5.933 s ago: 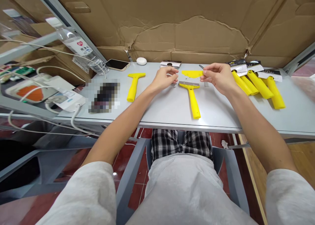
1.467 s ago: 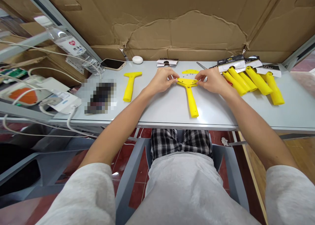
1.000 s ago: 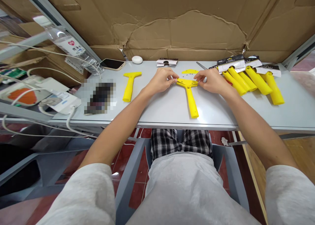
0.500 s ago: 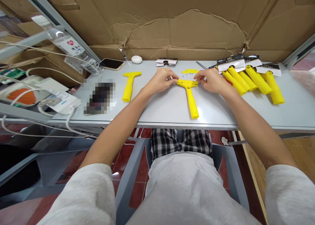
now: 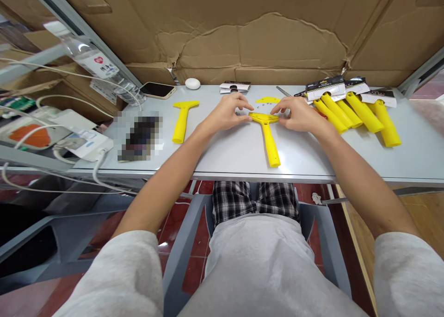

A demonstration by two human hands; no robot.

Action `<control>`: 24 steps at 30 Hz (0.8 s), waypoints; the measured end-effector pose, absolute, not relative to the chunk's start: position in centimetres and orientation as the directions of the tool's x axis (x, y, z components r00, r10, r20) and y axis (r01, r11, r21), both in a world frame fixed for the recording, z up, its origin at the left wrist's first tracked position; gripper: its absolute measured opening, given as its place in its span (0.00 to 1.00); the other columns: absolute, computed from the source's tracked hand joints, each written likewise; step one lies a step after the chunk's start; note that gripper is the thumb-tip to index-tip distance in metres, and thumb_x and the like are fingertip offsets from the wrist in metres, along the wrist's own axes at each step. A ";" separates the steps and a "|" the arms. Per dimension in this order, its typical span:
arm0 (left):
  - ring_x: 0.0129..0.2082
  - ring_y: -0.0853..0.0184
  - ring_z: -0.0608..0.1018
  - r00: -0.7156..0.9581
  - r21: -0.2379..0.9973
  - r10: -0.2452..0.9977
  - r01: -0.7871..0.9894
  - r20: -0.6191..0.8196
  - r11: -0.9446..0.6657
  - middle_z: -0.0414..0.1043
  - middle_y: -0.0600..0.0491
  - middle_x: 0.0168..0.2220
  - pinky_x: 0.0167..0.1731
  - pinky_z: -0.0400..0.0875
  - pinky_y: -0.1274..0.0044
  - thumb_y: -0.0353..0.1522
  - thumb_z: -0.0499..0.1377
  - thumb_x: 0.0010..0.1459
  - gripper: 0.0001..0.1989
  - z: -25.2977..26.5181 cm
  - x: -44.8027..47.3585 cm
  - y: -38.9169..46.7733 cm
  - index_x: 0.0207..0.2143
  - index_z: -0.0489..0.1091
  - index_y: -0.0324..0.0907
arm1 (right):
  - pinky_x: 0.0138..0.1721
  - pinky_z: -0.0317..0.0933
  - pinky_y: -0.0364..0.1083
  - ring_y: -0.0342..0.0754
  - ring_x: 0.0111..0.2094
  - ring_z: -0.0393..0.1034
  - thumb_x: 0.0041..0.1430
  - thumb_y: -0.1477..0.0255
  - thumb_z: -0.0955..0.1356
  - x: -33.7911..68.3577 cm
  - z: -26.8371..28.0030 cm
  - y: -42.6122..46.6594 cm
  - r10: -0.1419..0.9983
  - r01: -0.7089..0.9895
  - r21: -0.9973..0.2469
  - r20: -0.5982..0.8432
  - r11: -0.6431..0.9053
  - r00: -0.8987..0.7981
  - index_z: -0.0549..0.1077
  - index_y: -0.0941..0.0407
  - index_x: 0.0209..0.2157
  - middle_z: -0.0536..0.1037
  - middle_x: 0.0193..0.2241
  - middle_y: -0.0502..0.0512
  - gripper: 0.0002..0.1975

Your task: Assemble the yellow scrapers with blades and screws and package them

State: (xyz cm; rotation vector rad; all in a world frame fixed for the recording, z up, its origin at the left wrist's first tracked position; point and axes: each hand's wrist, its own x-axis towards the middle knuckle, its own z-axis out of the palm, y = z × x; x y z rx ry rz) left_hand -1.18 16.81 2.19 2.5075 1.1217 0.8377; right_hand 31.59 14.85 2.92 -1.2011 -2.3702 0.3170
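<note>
Both your left hand [image 5: 227, 113] and right hand [image 5: 300, 114] pinch the yellow plastic T-shaped scraper [image 5: 266, 134] head; its handle points toward you, blade end toward the cardboard wall [image 5: 263, 34].

Both hands at a yellow scraper on the table

Left hand [image 5: 227, 112] and right hand [image 5: 300, 113] pinch the head of the scraper [image 5: 268, 134]; its handle lies on the table [image 5: 229, 152].

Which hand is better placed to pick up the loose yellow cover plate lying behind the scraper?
Probably the right hand: its fingertips lie just beside the yellow cover plate, while the left hand sits slightly farther left, at the scraper head.
</note>
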 end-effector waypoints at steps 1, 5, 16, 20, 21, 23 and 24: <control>0.52 0.54 0.83 0.539 0.450 0.742 0.591 0.398 -0.670 0.86 0.46 0.57 0.59 0.80 0.61 0.37 0.79 0.62 0.16 2.2 -1.2 16.8 0.53 0.92 0.50 | 0.66 0.76 0.61 0.59 0.52 0.81 0.61 0.71 0.75 31.5 3.0 14.8 0.795 0.694 -0.388 0.298 0.606 -0.528 0.93 0.52 0.54 0.88 0.53 0.59 0.21; 0.55 0.52 0.83 0.556 0.431 0.727 0.586 0.403 -0.686 0.85 0.47 0.56 0.64 0.78 0.58 0.34 0.78 0.63 0.12 2.1 -1.1 16.8 0.49 0.93 0.51 | 0.72 0.72 0.65 0.62 0.57 0.80 0.63 0.64 0.79 31.5 2.7 15.0 0.770 0.675 -0.371 0.314 0.638 -0.555 0.93 0.51 0.54 0.86 0.55 0.61 0.19; 0.53 0.53 0.85 0.565 0.434 0.715 0.569 0.412 -0.699 0.87 0.48 0.53 0.63 0.78 0.58 0.32 0.75 0.66 0.07 1.6 -0.9 17.0 0.45 0.93 0.51 | 0.75 0.69 0.66 0.64 0.61 0.78 0.70 0.67 0.78 31.2 2.4 14.9 0.771 0.666 -0.388 0.310 0.637 -0.556 0.94 0.52 0.53 0.84 0.57 0.64 0.13; 0.52 0.53 0.85 0.566 0.425 0.708 0.567 0.423 -0.706 0.87 0.48 0.52 0.61 0.78 0.58 0.32 0.74 0.66 0.07 1.4 -0.9 17.0 0.45 0.93 0.51 | 0.74 0.70 0.65 0.63 0.61 0.78 0.72 0.66 0.77 31.2 2.3 14.9 0.783 0.682 -0.383 0.296 0.622 -0.548 0.94 0.51 0.54 0.84 0.57 0.63 0.13; 0.52 0.53 0.85 0.567 0.421 0.700 0.560 0.433 -0.714 0.87 0.48 0.51 0.61 0.78 0.58 0.32 0.75 0.66 0.07 1.3 -0.9 17.1 0.45 0.93 0.50 | 0.74 0.70 0.64 0.63 0.61 0.78 0.72 0.66 0.77 31.2 2.2 15.0 0.784 0.685 -0.380 0.295 0.621 -0.547 0.94 0.51 0.54 0.84 0.57 0.63 0.13; 0.52 0.53 0.86 0.571 0.411 0.682 0.545 0.457 -0.731 0.88 0.47 0.51 0.60 0.79 0.59 0.32 0.74 0.66 0.07 1.2 -1.0 17.2 0.44 0.93 0.50 | 0.74 0.70 0.64 0.63 0.61 0.77 0.73 0.66 0.77 31.2 2.2 15.0 0.780 0.684 -0.375 0.296 0.625 -0.551 0.94 0.51 0.54 0.84 0.57 0.64 0.14; 0.51 0.53 0.86 0.572 0.407 0.675 0.539 0.466 -0.738 0.88 0.47 0.51 0.60 0.79 0.59 0.32 0.74 0.66 0.07 1.1 -1.0 17.3 0.44 0.93 0.49 | 0.74 0.69 0.64 0.63 0.61 0.77 0.74 0.66 0.76 31.2 2.1 15.1 0.778 0.683 -0.373 0.297 0.628 -0.554 0.94 0.51 0.54 0.84 0.57 0.64 0.14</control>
